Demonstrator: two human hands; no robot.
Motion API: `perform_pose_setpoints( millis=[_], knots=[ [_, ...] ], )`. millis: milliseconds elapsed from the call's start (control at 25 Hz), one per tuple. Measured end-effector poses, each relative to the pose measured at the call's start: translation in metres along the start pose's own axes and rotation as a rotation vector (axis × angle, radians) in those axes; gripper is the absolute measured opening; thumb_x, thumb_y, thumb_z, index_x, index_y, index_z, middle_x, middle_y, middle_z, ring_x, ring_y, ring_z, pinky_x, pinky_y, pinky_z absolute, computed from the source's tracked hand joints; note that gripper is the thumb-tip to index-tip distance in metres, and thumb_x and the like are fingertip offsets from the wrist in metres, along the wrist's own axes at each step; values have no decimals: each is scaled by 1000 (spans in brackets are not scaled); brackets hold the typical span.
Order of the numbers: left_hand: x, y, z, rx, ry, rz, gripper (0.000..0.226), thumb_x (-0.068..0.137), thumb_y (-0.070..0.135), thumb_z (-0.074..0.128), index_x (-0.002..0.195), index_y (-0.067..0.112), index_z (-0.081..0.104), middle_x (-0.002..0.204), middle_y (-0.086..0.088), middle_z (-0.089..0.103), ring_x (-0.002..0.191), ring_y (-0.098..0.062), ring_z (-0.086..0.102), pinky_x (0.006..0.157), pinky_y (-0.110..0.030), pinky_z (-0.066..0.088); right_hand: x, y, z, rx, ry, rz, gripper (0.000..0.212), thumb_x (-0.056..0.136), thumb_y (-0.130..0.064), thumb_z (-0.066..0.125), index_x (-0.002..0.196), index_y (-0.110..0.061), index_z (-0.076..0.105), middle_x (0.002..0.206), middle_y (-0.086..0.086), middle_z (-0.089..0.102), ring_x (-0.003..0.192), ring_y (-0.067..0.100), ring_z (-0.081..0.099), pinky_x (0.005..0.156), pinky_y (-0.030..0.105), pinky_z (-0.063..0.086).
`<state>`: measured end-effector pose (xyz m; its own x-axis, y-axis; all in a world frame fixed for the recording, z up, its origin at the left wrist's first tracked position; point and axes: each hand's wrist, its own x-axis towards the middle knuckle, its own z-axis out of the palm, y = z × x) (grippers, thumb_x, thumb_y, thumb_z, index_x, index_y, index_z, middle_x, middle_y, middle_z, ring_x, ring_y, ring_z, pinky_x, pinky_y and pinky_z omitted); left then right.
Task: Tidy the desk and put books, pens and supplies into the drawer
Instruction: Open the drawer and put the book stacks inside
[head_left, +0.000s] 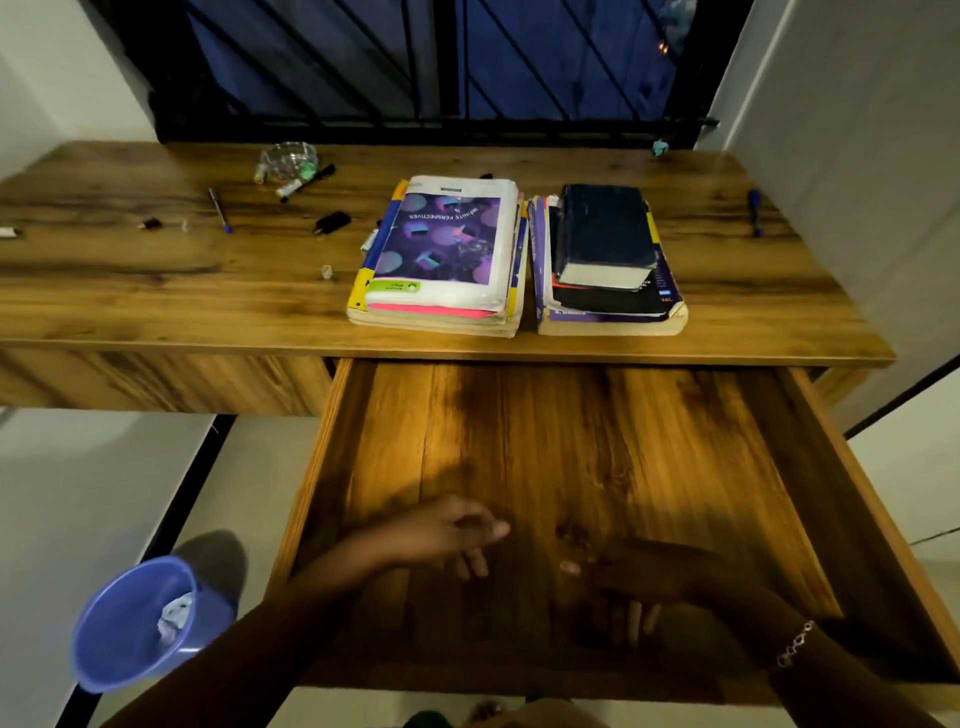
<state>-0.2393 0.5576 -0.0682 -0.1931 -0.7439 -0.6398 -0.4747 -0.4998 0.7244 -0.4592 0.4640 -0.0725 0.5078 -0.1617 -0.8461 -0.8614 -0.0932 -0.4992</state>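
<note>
Left hand (452, 535) and right hand (639, 582) hang loose and empty over the open drawer (571, 441). Beyond them on the table (156, 291), the white-covered book stack (441, 260) and the dark-topped book stack (608, 249) look heavy and stiff, probably best gripped two-handed under the bottom book.

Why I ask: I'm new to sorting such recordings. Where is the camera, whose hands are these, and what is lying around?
There is no machine here. A camera worn on a person's head looks down at their own two hands. The left hand and the right hand are over the open drawer, fingers loose, holding nothing. On the desk lie a left stack of books, a right stack of books, a blue pen, a marker and small bits. A blue bin with crumpled paper stands on the floor.
</note>
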Motion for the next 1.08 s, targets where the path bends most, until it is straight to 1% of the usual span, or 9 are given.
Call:
perform_pose_setpoints(
  millis=[80, 200, 280, 360, 480, 560, 720, 920, 1080],
  knots=[
    [2, 14, -35, -118, 325, 89, 11, 94, 29, 48, 94, 22, 56, 74, 2, 65, 52, 4, 56, 53, -15, 41, -3, -22, -18, 51, 115, -91, 25, 93, -48, 38, 83, -29, 52, 75, -7, 61, 59, 5, 60, 57, 16, 47],
    [20, 22, -100, -249, 868, 168, 24, 90, 18, 57, 65, 19, 55, 62, 2, 62, 56, -8, 54, 58, -24, 38, -1, -68, -59, 187, 396, -275, 29, 93, -40, 45, 90, -16, 62, 90, 6, 69, 69, 9, 62, 58, 15, 49],
    [31, 27, -143, -255, 1153, 151, 20, 89, 15, 57, 70, 10, 57, 78, -14, 66, 75, -19, 56, 68, -28, 39, 8, -98, -89, 388, 587, -378, 30, 93, -30, 48, 103, -5, 62, 108, 18, 66, 80, 19, 64, 66, 21, 50],
    [41, 28, -181, -217, 1309, 28, 23, 90, 20, 55, 89, -1, 61, 99, -24, 66, 92, -30, 60, 77, -36, 45, 20, -128, -120, 483, 703, -458, 31, 93, -28, 50, 109, -3, 60, 114, 22, 63, 99, 30, 62, 81, 32, 50],
    [51, 28, -221, -187, 1208, -120, 41, 90, 33, 55, 103, -5, 62, 108, -27, 64, 102, -38, 60, 88, -42, 49, 39, -162, -150, 475, 711, -496, 41, 91, -35, 52, 121, -8, 51, 121, 9, 58, 111, 23, 55, 98, 37, 45],
    [55, 28, -236, -328, 1082, -118, 50, 87, 43, 57, 104, -4, 63, 106, -22, 66, 96, -35, 63, 84, -40, 52, 51, -177, -160, 620, 659, -513, 50, 91, -32, 53, 132, -7, 41, 127, 4, 52, 115, 20, 49, 98, 35, 39],
    [51, 38, -248, -647, 854, -99, 47, 82, 37, 67, 109, 0, 57, 71, -11, 66, 52, -20, 64, 40, -21, 48, 69, -192, -175, 902, 683, -511, 59, 85, -30, 63, 136, -8, 41, 138, 13, 48, 128, 31, 42, 109, 44, 33],
    [54, 45, -267, -622, 651, -86, 44, 70, 35, 75, 102, 7, 62, 70, -9, 71, 57, -21, 66, 55, -28, 54, 76, -199, -183, 1111, 659, -490, 57, 83, -24, 66, 132, -7, 44, 132, 14, 52, 124, 34, 46, 102, 47, 40],
    [49, 63, -275, -588, 643, -71, 19, 81, 28, 67, 87, 12, 60, 56, -3, 70, 46, -14, 65, 44, -24, 53, 78, -198, -192, 1294, 608, -526, 45, 88, -13, 59, 131, -6, 46, 132, 19, 52, 120, 36, 49, 93, 46, 46]
  ],
)
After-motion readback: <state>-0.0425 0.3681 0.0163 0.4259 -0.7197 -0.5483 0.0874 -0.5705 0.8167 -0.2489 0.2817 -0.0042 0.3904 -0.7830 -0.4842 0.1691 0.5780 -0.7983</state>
